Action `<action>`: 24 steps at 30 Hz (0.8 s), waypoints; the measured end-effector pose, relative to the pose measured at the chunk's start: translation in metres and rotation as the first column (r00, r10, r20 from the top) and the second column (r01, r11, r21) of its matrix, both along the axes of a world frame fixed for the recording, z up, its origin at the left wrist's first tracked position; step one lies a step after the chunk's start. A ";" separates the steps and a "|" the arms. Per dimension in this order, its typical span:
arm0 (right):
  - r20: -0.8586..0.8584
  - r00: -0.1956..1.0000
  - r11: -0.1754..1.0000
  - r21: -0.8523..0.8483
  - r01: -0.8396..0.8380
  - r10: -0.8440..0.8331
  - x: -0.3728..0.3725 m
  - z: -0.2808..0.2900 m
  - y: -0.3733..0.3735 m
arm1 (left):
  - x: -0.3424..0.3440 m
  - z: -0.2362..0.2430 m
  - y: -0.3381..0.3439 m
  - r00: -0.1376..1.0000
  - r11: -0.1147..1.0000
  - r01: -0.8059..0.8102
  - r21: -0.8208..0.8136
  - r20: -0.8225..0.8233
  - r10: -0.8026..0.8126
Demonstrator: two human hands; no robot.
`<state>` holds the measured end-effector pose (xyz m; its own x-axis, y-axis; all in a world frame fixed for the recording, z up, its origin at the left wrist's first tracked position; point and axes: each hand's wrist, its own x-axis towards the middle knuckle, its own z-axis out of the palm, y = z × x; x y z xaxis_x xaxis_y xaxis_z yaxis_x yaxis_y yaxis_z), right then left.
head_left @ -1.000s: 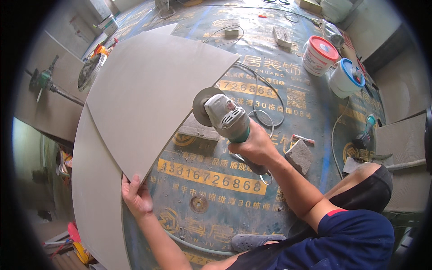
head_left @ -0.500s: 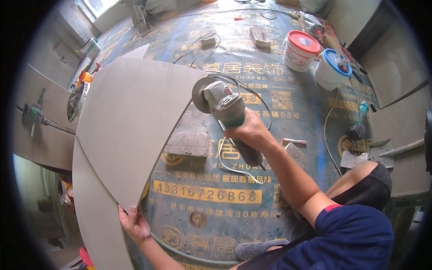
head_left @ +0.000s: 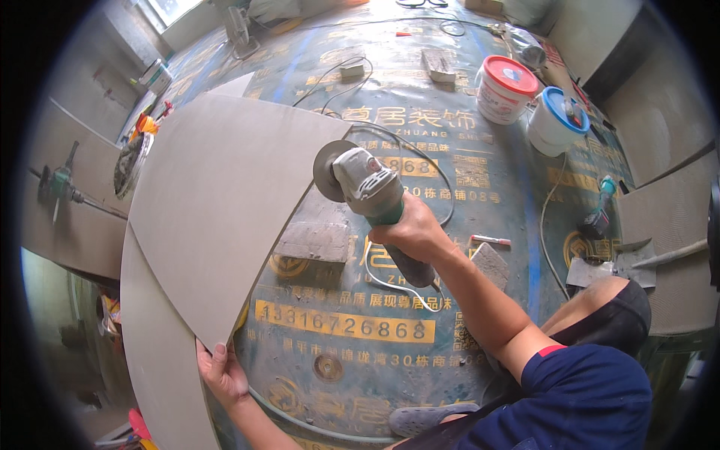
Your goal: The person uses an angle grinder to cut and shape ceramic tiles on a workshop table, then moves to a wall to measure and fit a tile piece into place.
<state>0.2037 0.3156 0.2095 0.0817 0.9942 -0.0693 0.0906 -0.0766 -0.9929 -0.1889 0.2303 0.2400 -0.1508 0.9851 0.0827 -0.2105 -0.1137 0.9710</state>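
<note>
Head view, the only one we've got: our right hand (head_left: 412, 232) is wrapped around the angle grinder (head_left: 369, 184) mid-frame, fingers closed on its body. Its cutting disc (head_left: 328, 172) sits at the right edge of the top panel (head_left: 225, 195), the big pale one filling the left-centre. Can't tell if disc and edge actually touch, or if it's spinning.

What's changed: a second ago the disc was well short of the panel's far corner; half a second ago it was up near it, and now it's slipped back a touch along the edge. So we'd guess we're lining it up around that upper end.

Our left hand (head_left: 223, 375), lower left, hasn't left the near corner: thumb on top, other fingers mostly hidden, looks like a pinch. The bottom panel (head_left: 161, 345) peeks out on the left, and a grey block (head_left: 313, 238) lies just right of the edge.
</note>
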 end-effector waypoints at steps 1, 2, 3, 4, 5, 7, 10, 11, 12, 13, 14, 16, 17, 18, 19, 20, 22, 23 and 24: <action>0.041 0.999 1.000 -0.020 -0.022 0.023 -0.009 0.003 -0.004 | -0.004 0.002 -0.002 1.000 1.000 -0.025 -0.004 -0.005 0.025; 0.035 0.998 0.998 -0.024 -0.053 0.053 -0.018 0.006 -0.008 | -0.009 0.003 -0.002 1.000 1.000 -0.001 -0.007 0.011 0.001; 0.069 0.997 0.999 -0.019 -0.042 0.043 -0.027 0.005 -0.013 | -0.013 0.004 -0.006 1.000 1.000 0.008 -0.019 0.017 -0.008; 0.101 0.994 0.999 -0.014 -0.037 0.038 -0.036 0.003 -0.018 | -0.016 0.004 -0.008 0.999 0.999 0.022 -0.032 0.024 -0.021; 0.090 0.994 0.998 0.014 -0.058 0.056 -0.031 0.005 -0.024 | -0.009 0.000 -0.002 0.998 0.998 0.051 -0.044 0.049 -0.049; 0.141 0.987 0.997 0.011 -0.080 0.078 -0.040 0.001 -0.032 | -0.005 0.005 -0.001 0.996 0.995 0.084 -0.061 0.036 -0.082; 0.189 0.969 0.987 -0.003 -0.164 0.161 -0.068 0.022 -0.049 | -0.009 0.015 -0.012 0.999 0.987 -0.009 -0.163 0.042 0.016; 0.228 0.961 0.985 0.036 -0.170 0.157 -0.077 0.023 -0.055 | -0.011 0.017 -0.018 0.998 0.986 -0.035 -0.163 0.038 0.042; 0.262 0.953 0.982 0.076 -0.175 0.150 -0.087 0.023 -0.061 | -0.013 0.022 -0.026 0.994 0.976 -0.110 -0.189 -0.041 0.104; 0.272 0.942 0.975 0.047 -0.217 0.196 -0.095 0.020 -0.065 | -0.016 0.026 -0.034 0.980 0.960 -0.182 -0.212 -0.121 0.159; 0.265 0.940 0.971 0.048 -0.235 0.214 -0.104 0.018 -0.071 | -0.020 0.030 -0.042 0.976 0.956 -0.202 -0.212 -0.128 0.178; 0.332 0.909 0.962 0.012 -0.272 0.253 -0.118 0.017 -0.080 | -0.025 0.034 -0.053 0.877 0.934 -0.334 -0.126 -0.405 0.259; 0.336 0.908 0.961 0.027 -0.275 0.251 -0.124 0.019 -0.086 | -0.027 0.038 -0.056 0.861 0.933 -0.354 -0.060 -0.410 0.301; 0.329 0.905 0.956 0.026 -0.293 0.269 -0.130 0.019 -0.090 | -0.030 0.042 -0.059 0.852 0.926 -0.373 -0.060 -0.417 0.316; 0.340 0.898 0.951 0.034 -0.308 0.279 -0.137 0.019 -0.095 | -0.034 0.046 -0.061 0.813 0.908 -0.419 0.021 -0.436 0.385; 0.352 0.891 0.946 0.041 -0.321 0.287 -0.143 0.019 -0.099 | -0.038 0.050 -0.062 0.771 0.883 -0.458 0.102 -0.450 0.451; 0.370 0.879 0.943 0.023 -0.332 0.301 -0.156 0.021 -0.107 | -0.046 0.054 -0.060 0.723 0.860 -0.491 0.137 -0.487 0.490; 0.398 0.861 0.935 0.026 -0.355 0.316 -0.161 0.019 -0.110 | -0.053 0.052 -0.057 0.702 0.862 -0.471 0.187 -0.513 0.495; 0.423 0.844 0.926 0.031 -0.376 0.329 -0.167 0.017 -0.114 | -0.058 0.053 -0.055 0.678 0.863 -0.447 0.238 -0.539 0.500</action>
